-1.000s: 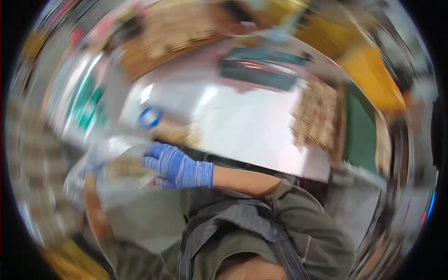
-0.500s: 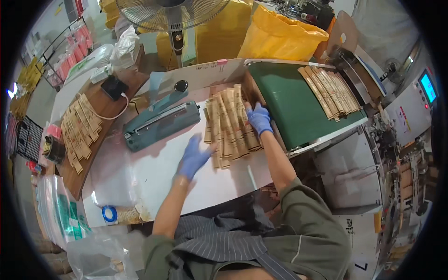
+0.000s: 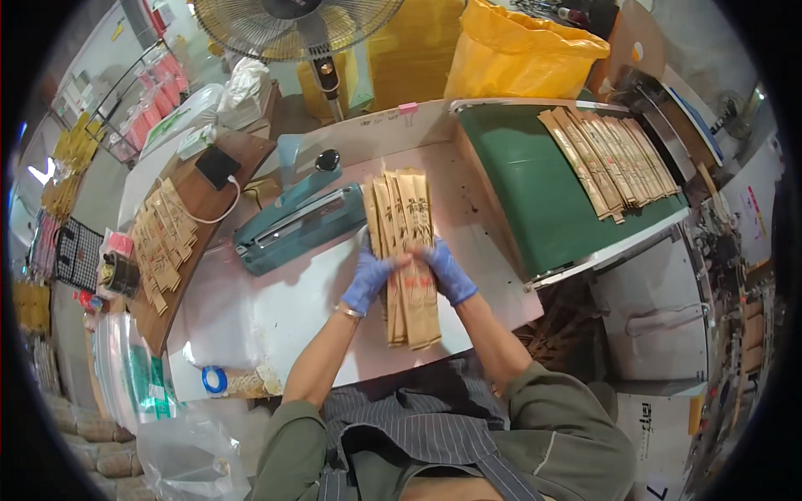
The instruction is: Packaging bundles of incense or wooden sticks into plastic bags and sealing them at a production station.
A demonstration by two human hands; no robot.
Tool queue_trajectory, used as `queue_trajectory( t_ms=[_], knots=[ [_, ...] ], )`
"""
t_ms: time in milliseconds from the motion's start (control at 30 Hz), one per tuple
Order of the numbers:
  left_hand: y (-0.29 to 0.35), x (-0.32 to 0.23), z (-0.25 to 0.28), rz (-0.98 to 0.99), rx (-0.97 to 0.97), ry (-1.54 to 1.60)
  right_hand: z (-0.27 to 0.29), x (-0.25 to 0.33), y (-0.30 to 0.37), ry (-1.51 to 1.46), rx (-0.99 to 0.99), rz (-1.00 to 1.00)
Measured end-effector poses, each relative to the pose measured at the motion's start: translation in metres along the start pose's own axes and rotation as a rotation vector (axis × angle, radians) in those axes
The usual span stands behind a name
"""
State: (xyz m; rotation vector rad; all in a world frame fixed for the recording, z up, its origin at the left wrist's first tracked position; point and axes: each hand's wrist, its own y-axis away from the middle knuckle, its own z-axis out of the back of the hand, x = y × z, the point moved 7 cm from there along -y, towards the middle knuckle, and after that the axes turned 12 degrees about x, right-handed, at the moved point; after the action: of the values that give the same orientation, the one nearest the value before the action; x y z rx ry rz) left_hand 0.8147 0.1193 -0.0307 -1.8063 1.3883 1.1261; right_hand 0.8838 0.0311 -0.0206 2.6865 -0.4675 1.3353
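A bundle of long, slim brown paper packets (image 3: 411,305) stands out over the white tabletop, gathered between both hands. My left hand (image 3: 366,277), in a blue glove with bare fingertips, is closed on its left side. On the opposite side my right hand (image 3: 449,269), gloved alike, grips the bundle too, with the thumbs meeting across the front. Dark and red print marks the packets. Just left of the bundle lies a blue-green bag sealer (image 3: 301,230) with a black knob on its raised arm.
More packets lie in a row on a green belt (image 3: 510,184) at the right. At the left, a brown wooden board (image 3: 242,159) holds another fanned batch and a black device with a white cable. A blue tape roll (image 3: 215,380) sits near the front edge; a fan (image 3: 292,25) stands behind.
The spread packets have been gathered into a tighter bundle and drawn nearer to me. My right hand moved left from the belt's side; my left hand came in against the bundle.
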Motion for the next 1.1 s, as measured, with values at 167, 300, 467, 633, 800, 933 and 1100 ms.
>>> queue_trajectory(
  t_ms=[167, 300, 467, 633, 800, 933, 1100],
  knots=[
    [0.080, -0.088, -0.029, -0.269, 0.104, -0.429, -0.077, 0.037, 0.022, 0.265, 0.186, 0.187],
    [0.113, -0.117, -0.053, -0.643, 0.145, -0.192, -0.130, 0.057, 0.035, 0.476, 0.368, 0.417],
    [0.137, -0.108, -0.055, -0.553, 0.122, -0.310, -0.169, 0.065, 0.041, 0.604, 0.526, 0.437],
    [0.158, -0.109, -0.035, -0.186, 0.128, -0.177, -0.195, 0.059, 0.018, 0.634, 0.366, 0.264],
    [0.202, 0.002, -0.023, 0.156, 0.000, 0.604, -0.182, -0.054, 0.013, 0.116, 0.741, -0.496],
    [0.249, 0.021, 0.039, 0.393, -0.169, 0.201, -0.164, -0.116, 0.024, -0.104, 0.624, -0.559],
    [0.332, -0.101, 0.217, -0.121, -0.791, -0.932, -0.176, -0.133, 0.023, -0.052, 0.602, -0.576]
  ],
)
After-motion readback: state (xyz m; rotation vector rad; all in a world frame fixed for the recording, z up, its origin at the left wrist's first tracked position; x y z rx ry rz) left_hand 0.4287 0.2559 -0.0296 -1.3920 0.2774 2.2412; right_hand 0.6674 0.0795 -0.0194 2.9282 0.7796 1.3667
